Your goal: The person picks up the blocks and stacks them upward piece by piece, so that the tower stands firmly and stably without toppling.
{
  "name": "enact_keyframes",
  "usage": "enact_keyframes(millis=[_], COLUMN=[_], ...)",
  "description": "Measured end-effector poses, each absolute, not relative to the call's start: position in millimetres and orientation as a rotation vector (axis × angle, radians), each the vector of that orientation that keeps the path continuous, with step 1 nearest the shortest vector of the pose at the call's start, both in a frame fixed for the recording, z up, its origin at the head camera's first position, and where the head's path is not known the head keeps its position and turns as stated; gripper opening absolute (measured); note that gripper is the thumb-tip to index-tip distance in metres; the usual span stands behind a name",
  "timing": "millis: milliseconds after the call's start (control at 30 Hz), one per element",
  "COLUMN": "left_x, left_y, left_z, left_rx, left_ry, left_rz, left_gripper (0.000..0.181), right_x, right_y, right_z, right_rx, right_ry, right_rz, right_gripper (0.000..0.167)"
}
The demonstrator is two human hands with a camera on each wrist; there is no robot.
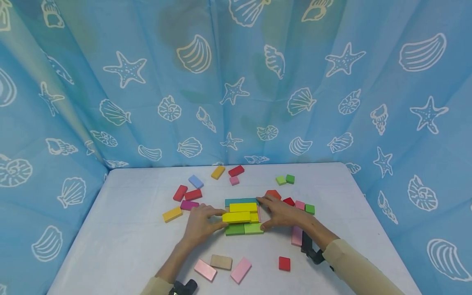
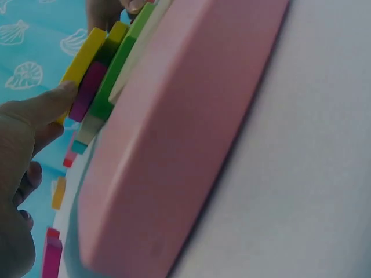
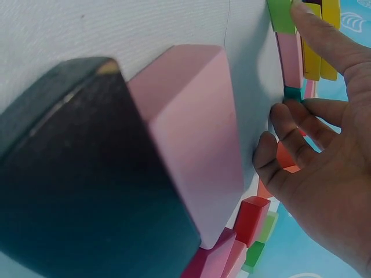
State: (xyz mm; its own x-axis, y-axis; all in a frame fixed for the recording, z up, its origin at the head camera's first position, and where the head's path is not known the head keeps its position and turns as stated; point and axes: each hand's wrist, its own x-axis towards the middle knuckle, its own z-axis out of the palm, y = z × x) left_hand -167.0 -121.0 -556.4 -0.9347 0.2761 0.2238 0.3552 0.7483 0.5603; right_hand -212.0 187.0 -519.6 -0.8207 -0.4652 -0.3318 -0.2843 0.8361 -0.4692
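A light-blue fabric curtain printed with white starfish and seashells [image 1: 236, 119] hangs in soft folds behind and along both sides of a white table with rounded far corners [image 1: 121, 229], dull greenish patches [image 1: 178, 20] tinting its upper cloth.

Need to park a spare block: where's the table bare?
Bare: the table left of the leftmost orange block, out to the left edge; also right of the rightmost green block, beyond the right sleeve. Crowded: the middle, left hand and right hand flanking the block stack.
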Motion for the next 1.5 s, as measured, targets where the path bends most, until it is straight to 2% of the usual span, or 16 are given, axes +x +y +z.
enact_keyframes(millis=[600, 867, 1500], left_x=[-163.5, -162.8, -167.6], left_y=[-115.1, -113.9, -105.3], left_z=[-548.4, -548.0, -547.6], left_rx=[-0.399, -0.394, -0.389], left_ry=[-2.879, -2.885, -2.905], left_rz=[-1.032, -1.075, -1.079], left_gripper=[0.056, 0.042, 0.045], right_x=[-211.1, -212.3, -211.0], right_y=[187.0, 188.2, 187.4], right_z=[-519.6, -522.3, -518.5], right_rx=[-0.559, -0.56, -0.558], right_ry=[2.565, 2.569, 2.574], right_rz=[-0.574, -0.563, -0.574], right_gripper=[0.102, 0.103, 0.101])
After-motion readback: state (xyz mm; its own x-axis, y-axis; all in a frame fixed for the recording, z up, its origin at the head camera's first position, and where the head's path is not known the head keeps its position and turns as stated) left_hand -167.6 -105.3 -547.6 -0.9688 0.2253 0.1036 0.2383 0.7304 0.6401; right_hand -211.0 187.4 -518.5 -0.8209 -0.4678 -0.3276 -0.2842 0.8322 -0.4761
